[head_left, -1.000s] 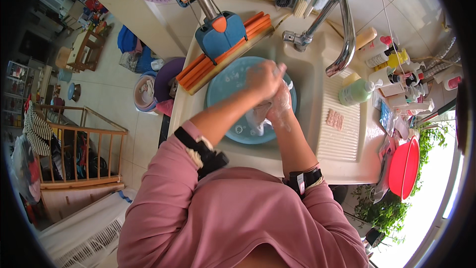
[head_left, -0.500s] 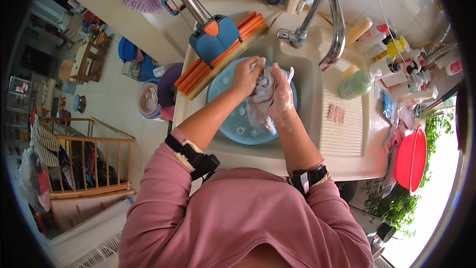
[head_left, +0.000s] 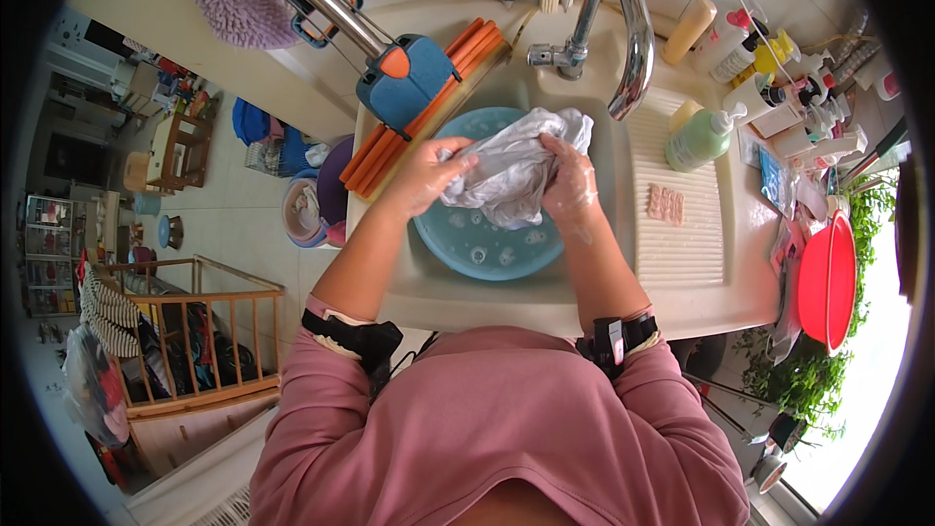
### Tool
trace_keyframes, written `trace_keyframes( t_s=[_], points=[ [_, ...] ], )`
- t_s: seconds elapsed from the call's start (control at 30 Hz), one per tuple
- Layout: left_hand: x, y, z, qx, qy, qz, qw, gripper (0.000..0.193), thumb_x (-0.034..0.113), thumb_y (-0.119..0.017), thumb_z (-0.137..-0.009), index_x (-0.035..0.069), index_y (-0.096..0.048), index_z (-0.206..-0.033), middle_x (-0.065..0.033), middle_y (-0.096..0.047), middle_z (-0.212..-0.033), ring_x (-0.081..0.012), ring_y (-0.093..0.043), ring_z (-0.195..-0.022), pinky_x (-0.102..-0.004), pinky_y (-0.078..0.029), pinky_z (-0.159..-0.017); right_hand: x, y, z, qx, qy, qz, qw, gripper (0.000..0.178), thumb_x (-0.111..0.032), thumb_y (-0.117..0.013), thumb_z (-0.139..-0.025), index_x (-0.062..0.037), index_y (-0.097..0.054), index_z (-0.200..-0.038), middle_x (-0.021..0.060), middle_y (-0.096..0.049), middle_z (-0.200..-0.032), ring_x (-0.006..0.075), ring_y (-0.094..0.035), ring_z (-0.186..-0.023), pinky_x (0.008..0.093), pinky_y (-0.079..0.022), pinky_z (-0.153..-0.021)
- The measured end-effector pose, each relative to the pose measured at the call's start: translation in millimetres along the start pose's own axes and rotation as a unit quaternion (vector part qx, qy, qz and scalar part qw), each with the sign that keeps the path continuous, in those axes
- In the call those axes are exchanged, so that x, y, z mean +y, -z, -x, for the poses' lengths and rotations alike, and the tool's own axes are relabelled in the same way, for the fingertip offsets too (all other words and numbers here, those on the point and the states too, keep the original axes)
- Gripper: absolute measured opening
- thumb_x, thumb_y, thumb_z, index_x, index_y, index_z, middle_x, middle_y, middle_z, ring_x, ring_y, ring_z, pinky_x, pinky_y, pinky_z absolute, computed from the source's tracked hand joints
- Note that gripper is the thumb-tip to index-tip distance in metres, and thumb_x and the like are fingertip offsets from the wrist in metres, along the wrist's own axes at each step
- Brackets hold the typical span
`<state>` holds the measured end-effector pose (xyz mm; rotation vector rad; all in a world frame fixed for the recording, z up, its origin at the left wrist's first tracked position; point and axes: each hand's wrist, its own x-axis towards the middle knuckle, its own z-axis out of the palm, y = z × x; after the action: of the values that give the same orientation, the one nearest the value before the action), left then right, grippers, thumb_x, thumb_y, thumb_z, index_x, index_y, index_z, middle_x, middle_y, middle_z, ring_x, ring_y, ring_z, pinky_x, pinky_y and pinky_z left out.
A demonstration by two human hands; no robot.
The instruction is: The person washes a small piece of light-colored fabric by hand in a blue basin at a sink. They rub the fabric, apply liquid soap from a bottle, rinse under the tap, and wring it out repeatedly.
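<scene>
A wet, crumpled white cloth (head_left: 516,166) is stretched between my two hands above a light-blue basin (head_left: 458,258). My left hand (head_left: 429,175) grips its left end, and my right hand (head_left: 569,177), with suds on the skin, grips the right end. Cloudy water with patches of foam shows in the basin below. The basin stands in a cream-coloured sink (head_left: 609,234). Which kind of garment or cloth it is, I cannot tell from its folds.
An orange-and-blue squeeze mop (head_left: 409,83) leans across the sink's left rim. A chrome faucet (head_left: 638,49) arches at the back. On the ribbed drainboard (head_left: 680,253) are a green pump bottle (head_left: 699,141) and a pink soap rack (head_left: 666,204). Several bottles crowd the right edge.
My hands have moved apart, and the cloth, bunched between them before, is now spread wider and lifted over the basin. The view has shifted slightly.
</scene>
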<state>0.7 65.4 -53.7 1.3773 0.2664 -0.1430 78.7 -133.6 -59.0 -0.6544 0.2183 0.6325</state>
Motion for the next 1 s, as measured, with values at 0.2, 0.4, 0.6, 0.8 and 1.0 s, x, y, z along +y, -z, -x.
trace_keyframes(
  t_s=[0.2, 0.4, 0.6, 0.8, 1.0],
  points=[
    [21.2, -49.2, 6.6, 0.243, -0.238, -0.148, 0.929, 0.026, 0.019, -0.077, -0.073, 0.000, -0.060, -0.066, -0.0014, -0.058, -0.063, -0.0076, -0.048, -0.055, -0.0252, -0.040, -0.051, -1.5, 3.4, -9.4, -0.032, -0.134, -0.138, 0.981, 0.030, -0.031, -0.053, -0.091, -0.0025, -0.061, -0.094, 0.0133, -0.065, -0.093, 0.0287, -0.062, -0.087, 0.0442, -0.048, -0.086],
    [29.2, -112.7, -10.0, 0.183, -0.397, -0.438, 0.785, 0.018, 0.012, -0.066, -0.070, 0.004, -0.054, -0.061, -0.0104, -0.057, -0.071, -0.0309, -0.056, -0.071, -0.0394, -0.045, -0.062, 27.9, -6.2, -16.4, -0.130, -0.158, -0.150, 0.967, 0.035, -0.041, -0.050, -0.093, -0.0106, -0.055, -0.077, 0.0061, -0.059, -0.076, 0.0206, -0.058, -0.070, 0.0325, -0.048, -0.062],
    [10.4, -96.0, -31.4, 0.255, -0.288, -0.431, 0.816, 0.017, 0.016, -0.058, -0.073, 0.002, -0.055, -0.063, -0.0143, -0.058, -0.075, -0.0350, -0.056, -0.070, -0.0423, -0.045, -0.062, 43.6, -3.1, -7.7, -0.044, -0.034, -0.015, 0.998, 0.028, -0.026, -0.042, -0.093, -0.0046, -0.055, -0.106, 0.0108, -0.060, -0.097, 0.0248, -0.060, -0.088, 0.0399, -0.050, -0.078],
    [7.7, -95.6, -37.9, 0.236, -0.294, -0.456, 0.806, 0.013, 0.015, -0.059, -0.069, 0.004, -0.057, -0.063, -0.0144, -0.056, -0.072, -0.0344, -0.056, -0.070, -0.0437, -0.044, -0.060, 48.4, 4.0, -11.5, -0.200, -0.050, -0.161, 0.965, 0.024, -0.026, -0.048, -0.092, -0.0064, -0.055, -0.104, 0.0067, -0.061, -0.095, 0.0216, -0.060, -0.088, 0.0351, -0.049, -0.076],
    [27.0, -116.0, -10.1, 0.163, -0.307, -0.464, 0.815, 0.014, 0.018, -0.062, -0.068, 0.007, -0.059, -0.060, -0.0112, -0.058, -0.072, -0.0331, -0.058, -0.073, -0.0439, -0.046, -0.063, 45.8, 5.7, -6.8, -0.292, -0.061, -0.142, 0.944, 0.023, -0.027, -0.050, -0.092, -0.0102, -0.055, -0.106, 0.0048, -0.058, -0.105, 0.0207, -0.057, -0.100, 0.0357, -0.048, -0.084]
  ],
)
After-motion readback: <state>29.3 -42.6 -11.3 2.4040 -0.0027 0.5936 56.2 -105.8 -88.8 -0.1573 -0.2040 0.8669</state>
